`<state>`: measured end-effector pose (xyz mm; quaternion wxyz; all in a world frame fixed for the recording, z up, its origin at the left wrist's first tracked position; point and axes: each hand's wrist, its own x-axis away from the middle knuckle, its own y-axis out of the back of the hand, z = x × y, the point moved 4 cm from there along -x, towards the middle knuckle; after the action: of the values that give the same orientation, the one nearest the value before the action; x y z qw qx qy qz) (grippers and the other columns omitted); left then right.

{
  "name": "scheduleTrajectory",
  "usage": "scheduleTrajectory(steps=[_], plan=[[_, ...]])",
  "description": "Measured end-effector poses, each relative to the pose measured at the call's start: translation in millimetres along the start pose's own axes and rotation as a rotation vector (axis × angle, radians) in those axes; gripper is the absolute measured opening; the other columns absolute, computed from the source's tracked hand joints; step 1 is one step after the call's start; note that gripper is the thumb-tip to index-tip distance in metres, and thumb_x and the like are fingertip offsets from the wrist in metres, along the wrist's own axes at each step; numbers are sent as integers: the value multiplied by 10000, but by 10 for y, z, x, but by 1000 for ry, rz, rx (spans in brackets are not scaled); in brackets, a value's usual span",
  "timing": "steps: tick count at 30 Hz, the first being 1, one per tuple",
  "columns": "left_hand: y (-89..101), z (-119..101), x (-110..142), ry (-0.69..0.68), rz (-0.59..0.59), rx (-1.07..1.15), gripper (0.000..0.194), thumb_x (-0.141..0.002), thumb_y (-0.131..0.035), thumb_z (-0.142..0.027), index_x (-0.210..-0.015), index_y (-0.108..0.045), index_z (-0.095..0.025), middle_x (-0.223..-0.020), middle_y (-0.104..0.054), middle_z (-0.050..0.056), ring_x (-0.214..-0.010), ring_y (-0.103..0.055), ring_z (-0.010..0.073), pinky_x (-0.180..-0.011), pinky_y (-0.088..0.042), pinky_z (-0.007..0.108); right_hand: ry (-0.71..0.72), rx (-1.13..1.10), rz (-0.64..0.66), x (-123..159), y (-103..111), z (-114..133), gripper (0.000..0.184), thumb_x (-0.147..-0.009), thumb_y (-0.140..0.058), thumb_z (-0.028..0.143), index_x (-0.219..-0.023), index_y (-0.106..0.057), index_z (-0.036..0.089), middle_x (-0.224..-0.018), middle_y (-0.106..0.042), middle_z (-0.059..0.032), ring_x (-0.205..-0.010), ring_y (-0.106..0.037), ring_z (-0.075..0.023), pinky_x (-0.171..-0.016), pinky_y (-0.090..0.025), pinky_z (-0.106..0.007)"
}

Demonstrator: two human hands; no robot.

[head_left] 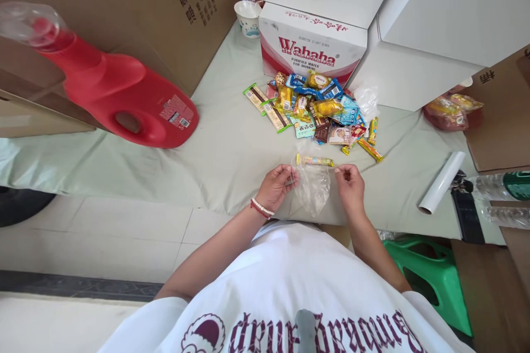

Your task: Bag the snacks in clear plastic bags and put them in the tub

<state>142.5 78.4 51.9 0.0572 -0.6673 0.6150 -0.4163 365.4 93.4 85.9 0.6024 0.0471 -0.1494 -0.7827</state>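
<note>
My left hand (276,184) and my right hand (350,186) each pinch one side of a small clear plastic bag (313,187), stretched between them just above the near edge of the cloth-covered surface (223,149). A thin yellow wrapped snack bar (315,161) lies just beyond the bag. Farther out sits a pile of wrapped snacks (317,110) in blue, yellow, green and brown wrappers. A bead bracelet is on my left wrist.
A red jug (120,94) lies on its side at left against brown cardboard. A Wahaha water carton (312,44) and white boxes stand behind the snacks, with a paper cup (248,16). At right lie a white roll (441,182), bagged food (453,110), water bottles and a green stool (434,278).
</note>
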Motion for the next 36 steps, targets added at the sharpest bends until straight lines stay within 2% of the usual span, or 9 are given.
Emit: scheduleTrajectory(steps=[5,9,13,17,22,26,31,33,36], plan=[[-121,49,5,-80,28,-74,431,-707,-857,-512,-805,-610,-172,-823,-645,1,-773,-611,112,-691,-536,232,145,168,345,258,-420,93,270,-853,-669,498,-855,-658,228,-862,-650,-32,-775,-565,-182,-678,-453,-284],[1,-14,-44,-144,-219,-41,356,-817,-749,-468,-805,-499,-215,-619,-471,-82,-475,-411,56,-427,-318,172,-25,-105,424,246,-595,96,301,-812,-699,518,-790,-609,232,-741,-578,9,-638,-506,-141,-614,-448,-273],[236,-155,-87,-130,-338,-61,257,-883,-657,-392,-811,-471,-229,-586,-387,-98,-406,-296,53,-388,-189,179,-195,-349,320,81,-275,30,379,-726,-791,535,-828,-575,241,-683,-510,47,-522,-412,-96,-474,-350,-233],[498,-310,-100,-189,-344,-183,245,-886,-651,-387,-784,-498,-225,-592,-381,-83,-438,-304,74,-417,-221,197,-237,-105,274,-193,323,-198,418,-716,-765,602,-800,-586,233,-647,-537,34,-480,-367,-95,-435,-293,-241],[699,-365,-38,-350,-443,-639,167,-873,-657,-361,-831,-581,-218,-694,-515,-17,-616,-478,155,-598,-416,264,57,614,345,-874,640,-79,292,-771,-716,507,-723,-667,222,-642,-618,-44,-625,-516,-199,-598,-425,-330],[594,-392,161,-697,-587,-969,281,-835,-695,-350,-1066,-617,-211,-1101,-608,129,-1097,-574,305,-1022,-418,467,614,941,235,-1577,96,536,392,-886,-594,363,-1223,-681,184,-1172,-667,-154,-1112,-547,-339,-979,-436,-509],[352,-245,214,-732,58,-1343,275,-827,-718,-304,-1101,-722,-331,-1220,-695,105,-1349,-505,366,-1230,-50,633,820,1173,493,-2188,-776,742,648,-833,-666,321,-1443,-538,143,-1427,-549,-170,-1410,-300,-408,-1170,-204,-630],[407,-182,240,-659,235,-1523,521,-812,-748,-345,-1321,-635,-352,-1418,-618,114,-1435,-426,388,-1208,72,690,828,1185,510,-2250,-829,748,532,-851,-657,356,-1339,-622,147,-1327,-610,-170,-1382,-344,-410,-1168,-186,-649],[602,-150,308,-581,249,-1722,856,-773,-787,-476,-1529,-437,-277,-1613,-394,181,-1508,-300,431,-1176,109,738,843,1068,353,-2045,-585,919,448,-892,-623,412,-1257,-667,155,-1265,-615,-179,-1313,-419,-399,-1139,-273,-613]])
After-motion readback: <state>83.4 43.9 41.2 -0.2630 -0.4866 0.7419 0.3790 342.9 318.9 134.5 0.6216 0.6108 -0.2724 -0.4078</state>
